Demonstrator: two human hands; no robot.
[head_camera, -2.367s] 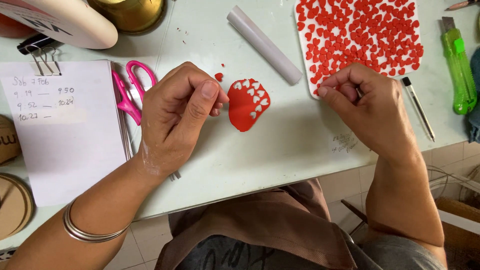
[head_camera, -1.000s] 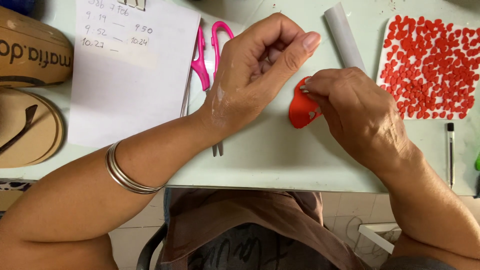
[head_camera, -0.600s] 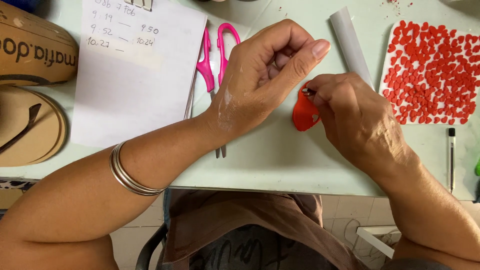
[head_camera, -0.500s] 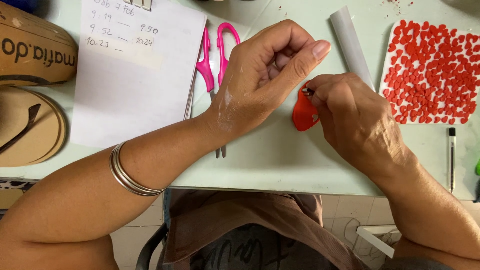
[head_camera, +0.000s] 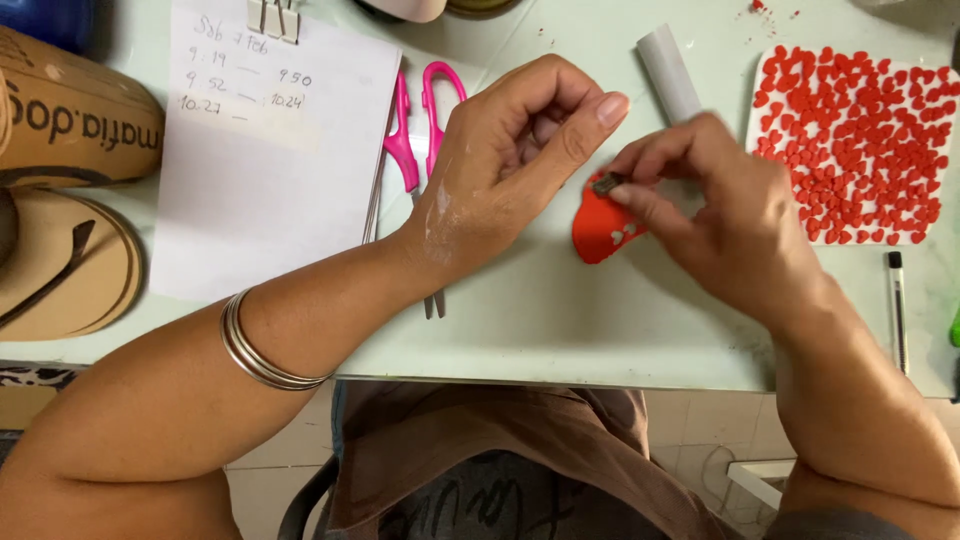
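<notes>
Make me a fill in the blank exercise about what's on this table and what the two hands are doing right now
1. The right hand pinches a small metal cutter over a flat sheet of ____ clay.
2. The scissors beside the left hand have ____ handles.
3. The small cut-out hearts lie on a white tile to the ____ of the grey roller.
4. The left wrist wears silver ____.

Missing words: red; pink; right; bangles

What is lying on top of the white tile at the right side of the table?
Many small red heart-shaped pieces cover the white tile, loosely scattered. The right hand hides the tile's lower left corner, so anything there cannot be seen.
</notes>
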